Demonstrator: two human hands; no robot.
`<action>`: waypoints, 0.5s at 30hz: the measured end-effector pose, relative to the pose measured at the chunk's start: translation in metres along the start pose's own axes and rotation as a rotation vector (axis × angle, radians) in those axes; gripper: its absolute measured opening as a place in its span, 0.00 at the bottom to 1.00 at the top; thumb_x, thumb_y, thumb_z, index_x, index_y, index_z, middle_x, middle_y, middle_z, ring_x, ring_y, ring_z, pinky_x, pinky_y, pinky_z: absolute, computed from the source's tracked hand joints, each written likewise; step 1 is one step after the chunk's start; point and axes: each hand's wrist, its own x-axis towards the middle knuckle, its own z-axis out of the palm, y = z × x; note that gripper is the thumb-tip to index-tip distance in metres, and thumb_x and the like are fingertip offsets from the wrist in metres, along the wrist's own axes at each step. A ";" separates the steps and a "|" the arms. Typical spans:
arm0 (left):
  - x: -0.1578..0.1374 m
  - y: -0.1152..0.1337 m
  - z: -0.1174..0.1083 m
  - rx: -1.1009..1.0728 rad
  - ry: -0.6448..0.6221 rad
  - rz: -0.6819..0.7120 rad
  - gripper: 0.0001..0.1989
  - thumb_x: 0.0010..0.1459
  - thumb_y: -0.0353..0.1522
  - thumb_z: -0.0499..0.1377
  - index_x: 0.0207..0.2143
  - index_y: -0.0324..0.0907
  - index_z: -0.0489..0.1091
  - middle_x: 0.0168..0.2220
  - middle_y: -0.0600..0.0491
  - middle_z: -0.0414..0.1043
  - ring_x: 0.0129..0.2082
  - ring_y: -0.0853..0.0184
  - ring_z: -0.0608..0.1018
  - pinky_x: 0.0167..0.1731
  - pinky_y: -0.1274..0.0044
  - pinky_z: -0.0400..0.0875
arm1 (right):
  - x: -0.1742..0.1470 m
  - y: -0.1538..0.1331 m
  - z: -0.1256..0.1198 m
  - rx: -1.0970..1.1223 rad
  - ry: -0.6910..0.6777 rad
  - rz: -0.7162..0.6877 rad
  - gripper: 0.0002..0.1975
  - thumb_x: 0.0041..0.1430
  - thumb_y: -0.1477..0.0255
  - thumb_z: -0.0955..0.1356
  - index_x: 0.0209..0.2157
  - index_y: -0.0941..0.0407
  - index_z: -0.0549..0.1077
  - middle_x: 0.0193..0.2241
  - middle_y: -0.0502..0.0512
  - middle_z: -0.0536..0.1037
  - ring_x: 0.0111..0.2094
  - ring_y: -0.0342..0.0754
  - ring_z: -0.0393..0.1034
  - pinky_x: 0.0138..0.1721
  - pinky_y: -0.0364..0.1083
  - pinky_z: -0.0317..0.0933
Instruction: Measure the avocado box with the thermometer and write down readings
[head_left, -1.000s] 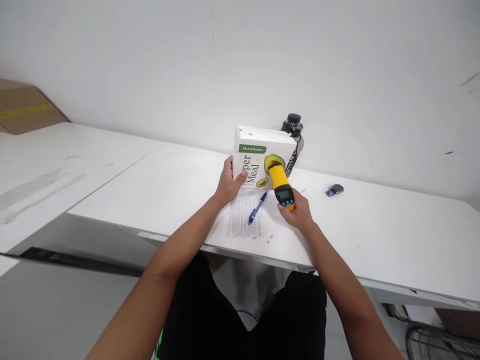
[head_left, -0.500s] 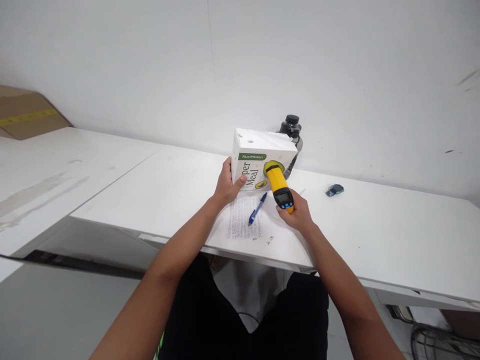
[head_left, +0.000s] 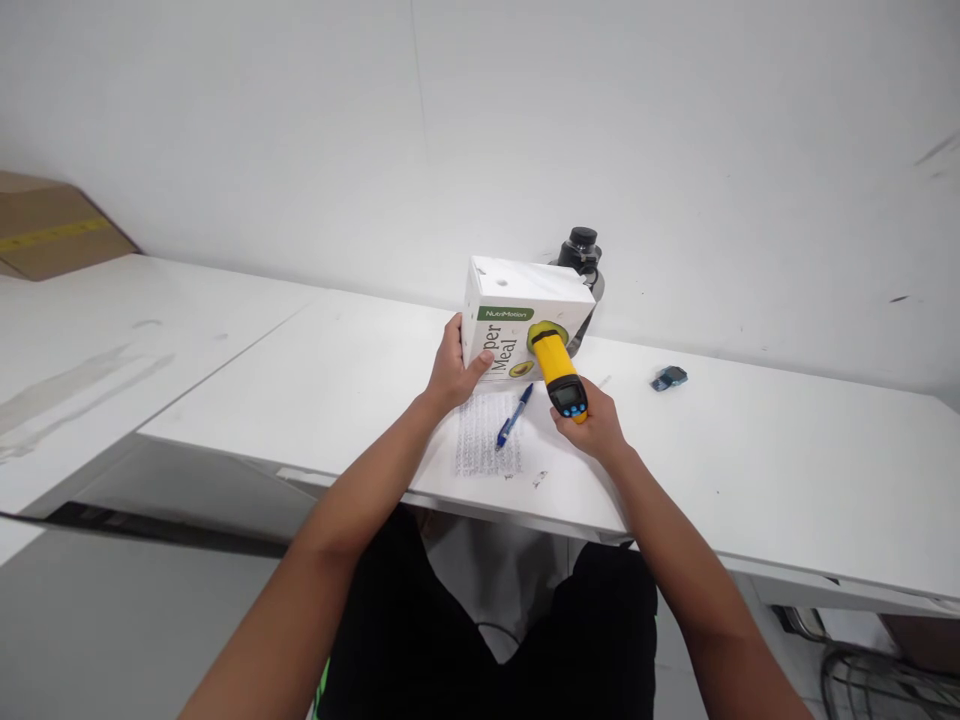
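Observation:
My left hand (head_left: 452, 368) grips the left side of a white box (head_left: 534, 285) printed with avocados and the words "NutriMotion" and "Meal", its thumb on the front face. The box is tilted, its front turned toward me. In my right hand (head_left: 602, 425) is a yellow and black infrared thermometer (head_left: 556, 365) with a small screen and blue buttons. Its front end points at the avocado picture, very near the box; whether it touches I cannot tell. Below the box, a blue pen (head_left: 514, 417) lies across a sheet of paper (head_left: 480, 450) covered with small writing.
A dark bottle-like object (head_left: 583, 245) with a black cap stands behind the box by the wall. To the right lies a small blue item (head_left: 669, 378) on the white table (head_left: 780, 450). A cardboard box (head_left: 56, 230) sits at the far left. Cables (head_left: 870, 685) lie below right.

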 end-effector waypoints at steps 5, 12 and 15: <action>-0.002 -0.002 0.003 0.054 0.079 -0.009 0.43 0.57 0.60 0.64 0.64 0.45 0.60 0.57 0.40 0.73 0.55 0.49 0.78 0.53 0.57 0.76 | -0.001 -0.002 0.000 -0.003 0.016 0.024 0.18 0.51 0.61 0.70 0.44 0.51 0.75 0.37 0.56 0.81 0.37 0.56 0.75 0.44 0.55 0.72; 0.004 -0.020 -0.001 0.122 0.291 -0.081 0.43 0.55 0.63 0.64 0.61 0.45 0.60 0.54 0.42 0.72 0.53 0.52 0.79 0.54 0.59 0.74 | 0.003 0.000 0.004 0.076 0.244 0.137 0.24 0.57 0.57 0.69 0.52 0.53 0.73 0.39 0.57 0.81 0.39 0.56 0.75 0.46 0.55 0.72; 0.009 -0.031 -0.008 0.188 0.363 -0.139 0.44 0.55 0.64 0.63 0.60 0.43 0.60 0.54 0.41 0.71 0.55 0.51 0.77 0.58 0.57 0.72 | 0.007 0.005 0.005 0.080 0.313 0.206 0.25 0.63 0.56 0.65 0.57 0.53 0.70 0.41 0.56 0.80 0.40 0.54 0.74 0.44 0.53 0.71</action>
